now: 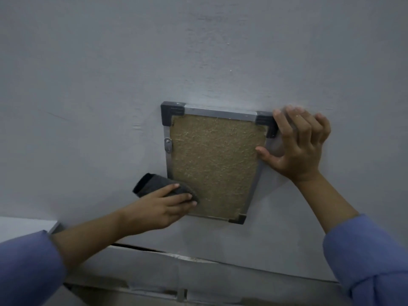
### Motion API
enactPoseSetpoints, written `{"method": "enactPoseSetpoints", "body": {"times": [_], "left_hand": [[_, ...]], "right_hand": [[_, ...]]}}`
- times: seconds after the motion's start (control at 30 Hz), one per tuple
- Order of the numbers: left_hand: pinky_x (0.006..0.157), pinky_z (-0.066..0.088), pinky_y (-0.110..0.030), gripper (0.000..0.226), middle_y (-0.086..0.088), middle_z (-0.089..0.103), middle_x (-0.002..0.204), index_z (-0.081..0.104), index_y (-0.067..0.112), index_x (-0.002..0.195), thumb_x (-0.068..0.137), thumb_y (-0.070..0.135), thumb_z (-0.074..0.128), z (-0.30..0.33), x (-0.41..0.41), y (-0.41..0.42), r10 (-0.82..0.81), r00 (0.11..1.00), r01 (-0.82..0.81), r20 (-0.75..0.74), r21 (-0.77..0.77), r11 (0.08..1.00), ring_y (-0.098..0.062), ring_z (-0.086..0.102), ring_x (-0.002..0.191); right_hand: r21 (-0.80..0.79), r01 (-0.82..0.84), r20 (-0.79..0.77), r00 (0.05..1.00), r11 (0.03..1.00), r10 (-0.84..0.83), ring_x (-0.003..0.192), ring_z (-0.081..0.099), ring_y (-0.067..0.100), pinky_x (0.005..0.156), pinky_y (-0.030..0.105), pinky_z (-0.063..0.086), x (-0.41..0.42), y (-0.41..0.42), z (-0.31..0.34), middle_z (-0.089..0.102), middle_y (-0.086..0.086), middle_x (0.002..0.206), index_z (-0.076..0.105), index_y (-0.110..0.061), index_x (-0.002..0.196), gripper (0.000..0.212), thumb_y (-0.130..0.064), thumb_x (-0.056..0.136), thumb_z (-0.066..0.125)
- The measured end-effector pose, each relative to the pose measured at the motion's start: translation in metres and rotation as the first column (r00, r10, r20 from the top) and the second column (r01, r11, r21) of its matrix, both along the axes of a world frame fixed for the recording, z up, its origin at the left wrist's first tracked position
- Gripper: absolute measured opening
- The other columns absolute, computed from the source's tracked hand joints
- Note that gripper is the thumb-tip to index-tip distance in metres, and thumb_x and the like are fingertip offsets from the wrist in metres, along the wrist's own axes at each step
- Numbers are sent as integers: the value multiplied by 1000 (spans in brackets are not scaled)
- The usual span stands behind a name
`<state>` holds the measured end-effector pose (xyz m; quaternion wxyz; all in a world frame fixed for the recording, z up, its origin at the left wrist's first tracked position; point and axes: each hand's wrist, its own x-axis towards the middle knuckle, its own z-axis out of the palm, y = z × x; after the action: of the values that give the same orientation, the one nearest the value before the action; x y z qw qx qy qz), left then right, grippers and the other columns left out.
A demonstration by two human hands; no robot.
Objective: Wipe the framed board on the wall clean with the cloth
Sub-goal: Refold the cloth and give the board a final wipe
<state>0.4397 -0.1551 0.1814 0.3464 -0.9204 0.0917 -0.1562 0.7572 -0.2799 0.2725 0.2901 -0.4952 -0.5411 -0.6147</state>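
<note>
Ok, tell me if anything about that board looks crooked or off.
The framed board looks tilted, its top edge sloping down to the right. It shows a rough fibrous brown face. The right hand steadies its upper right corner; the left hand presses the cloth at the lower left.

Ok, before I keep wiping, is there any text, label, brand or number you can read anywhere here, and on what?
None: no readable text in this view.
Board: bare brown fibre surface, no writing.
Frame: plain metal with black corner caps, no brand visible.
Hanger tab: too small to tell if stamped.
Cloth under the left hand: plain dark grey, no tag.
Wall: only scuffs.
Right hand covers part of the right edge.
</note>
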Motion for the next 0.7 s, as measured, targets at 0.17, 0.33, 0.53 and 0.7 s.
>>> {"method": "enactPoseSetpoints", "body": {"times": [0.17,0.33,0.53,0.7], "left_hand": [[108,35,-43,38,2,55,138,67,19,118,81,21,73,-30,59,-42,-44,999,45,-28,3,999,-21,48,129],[99,46,-38,28,9,61,129,74,23,107,79,20,72,-39,36,-25,65,996,-65,-60,3,998,-14,56,121],[103,40,-46,38,-3,54,136,63,12,124,94,9,39,2,-12,-11,53,973,-20,226,-145,989,-24,52,125],[103,44,-38,35,-17,50,135,51,-3,127,93,0,49,52,5,-27,242,719,143,651,-480,866,-28,50,124]], "right_hand": [[-2,0,23,1000,1000,0,118,42,27,97,49,33,1,-1,1,43,11,127,48,-10,131,68,-58,84,53],[14,-2,22,1000,1000,2,118,43,27,97,49,33,2,0,0,44,11,127,49,-10,130,67,-58,84,53],[23,1,24,1000,1000,-1,117,44,28,97,49,32,4,2,-1,45,12,126,49,-9,129,66,-57,85,52],[20,0,31,1000,1000,0,116,44,28,98,49,32,2,0,0,45,12,126,49,-8,129,65,-57,86,51]]}}
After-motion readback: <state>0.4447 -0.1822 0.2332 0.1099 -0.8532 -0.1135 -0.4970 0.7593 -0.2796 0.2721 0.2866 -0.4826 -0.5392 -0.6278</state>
